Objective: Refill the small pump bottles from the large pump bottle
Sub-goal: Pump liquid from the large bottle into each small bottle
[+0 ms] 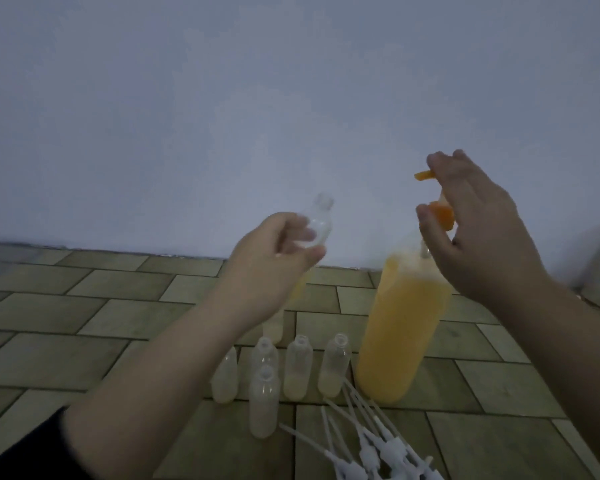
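Left hand (274, 261): fingers curled round a clear, uncapped small bottle (317, 221), held tilted in the air to the left of the large bottle.
Right hand (478, 230): fingers and thumb pinch the orange pump head (442, 213), lifted above the large bottle's neck.
Large bottle (402, 327): tall, translucent plastic, full of orange liquid, standing on the tiled floor (84, 306).
Small pump bottles (298, 372): clear, round-shouldered, open-necked, clustered just left of the large bottle's base.
White pumps (378, 445): thin-tubed, heaped in front of the large bottle.
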Demonstrator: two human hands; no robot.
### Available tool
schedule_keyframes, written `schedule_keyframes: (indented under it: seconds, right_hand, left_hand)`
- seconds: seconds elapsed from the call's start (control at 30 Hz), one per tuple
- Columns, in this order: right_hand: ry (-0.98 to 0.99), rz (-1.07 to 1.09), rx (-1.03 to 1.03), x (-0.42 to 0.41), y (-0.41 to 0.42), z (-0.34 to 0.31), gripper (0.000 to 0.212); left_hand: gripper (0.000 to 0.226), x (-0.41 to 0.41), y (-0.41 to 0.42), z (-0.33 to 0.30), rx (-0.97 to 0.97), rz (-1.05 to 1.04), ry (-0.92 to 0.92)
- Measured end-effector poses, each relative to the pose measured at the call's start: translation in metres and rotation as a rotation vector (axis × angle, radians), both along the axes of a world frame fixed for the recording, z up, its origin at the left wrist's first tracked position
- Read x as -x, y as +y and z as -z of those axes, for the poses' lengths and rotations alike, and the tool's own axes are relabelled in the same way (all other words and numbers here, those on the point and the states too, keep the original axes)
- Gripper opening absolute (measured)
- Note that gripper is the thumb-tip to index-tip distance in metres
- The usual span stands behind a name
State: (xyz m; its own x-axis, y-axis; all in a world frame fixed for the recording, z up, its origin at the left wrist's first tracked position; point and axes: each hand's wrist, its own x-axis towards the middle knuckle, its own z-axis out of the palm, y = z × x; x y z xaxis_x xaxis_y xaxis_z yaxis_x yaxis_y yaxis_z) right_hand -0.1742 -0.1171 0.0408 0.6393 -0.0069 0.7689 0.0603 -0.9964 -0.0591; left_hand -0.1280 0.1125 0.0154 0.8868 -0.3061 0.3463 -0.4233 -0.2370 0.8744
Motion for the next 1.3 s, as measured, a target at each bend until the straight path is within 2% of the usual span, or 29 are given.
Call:
schedule_keyframes:
  seconds: [0.13, 0.2, 0.27, 0.33, 0.43, 0.63, 0.77, 0.83, 0.93, 1.0, 1.07, 1.17, 1.23, 1.3]
  right_hand:
    - [0.051, 0.034, -0.02, 0.001, -0.001, -0.008, 0.055]
    - [0.019, 0.045, 0.002, 0.001, 0.0, -0.009, 0.054]
    - [0.008, 0.049, 0.013, 0.002, 0.001, -0.009, 0.053]
    - [0.007, 0.035, 0.01, 0.001, 0.0, -0.009, 0.054]
    - [-0.012, 0.031, 0.01, -0.004, -0.002, -0.006, 0.053]
    - [-0.057, 0.07, 0.077, -0.009, 0.001, 0.0, 0.054]
    - [-0.077, 0.078, 0.074, -0.01, 0.001, 0.004, 0.054]
    - [-0.09, 0.079, 0.066, -0.011, 0.002, 0.005, 0.053]
    - [-0.118, 0.067, 0.052, -0.013, 0.003, 0.008, 0.052]
    - [-0.142, 0.061, 0.059, -0.014, 0.003, 0.008, 0.051]
    - [-0.16, 0.061, 0.076, -0.015, 0.002, 0.009, 0.05]
    - [-0.179, 0.062, 0.078, -0.015, 0.001, 0.011, 0.051]
    - [-0.179, 0.075, 0.082, -0.015, 0.0, 0.012, 0.052]
    - [-0.175, 0.09, 0.091, -0.016, 0.0, 0.013, 0.052]
  left_hand:
    - [0.022, 0.021, 0.059, 0.045, 0.061, -0.1, 0.131]
    - [0.027, 0.032, 0.08, 0.074, 0.073, -0.145, 0.191]
    - [0.031, 0.04, 0.093, 0.104, 0.155, -0.2, 0.244]
    - [0.025, 0.044, 0.099, 0.13, 0.226, -0.292, 0.308]
    - [0.026, 0.04, 0.1, 0.163, 0.239, -0.387, 0.353]
    - [0.054, 0.028, 0.096, 0.205, 0.184, -0.376, 0.383]
    - [0.054, 0.029, 0.092, 0.216, 0.215, -0.337, 0.353]
    - [0.041, 0.023, 0.097, 0.215, 0.263, -0.334, 0.329]
    - [0.013, 0.003, 0.117, 0.212, 0.429, -0.451, 0.267]
    - [0.018, -0.008, 0.127, 0.201, 0.323, -0.436, 0.197]
    - [0.026, -0.021, 0.134, 0.193, 0.162, -0.34, 0.211]
    - [0.069, -0.038, 0.14, 0.184, -0.076, -0.123, 0.27]
    - [0.078, -0.045, 0.136, 0.184, -0.104, -0.052, 0.307]
    - [0.076, -0.049, 0.131, 0.189, -0.084, -0.025, 0.338]
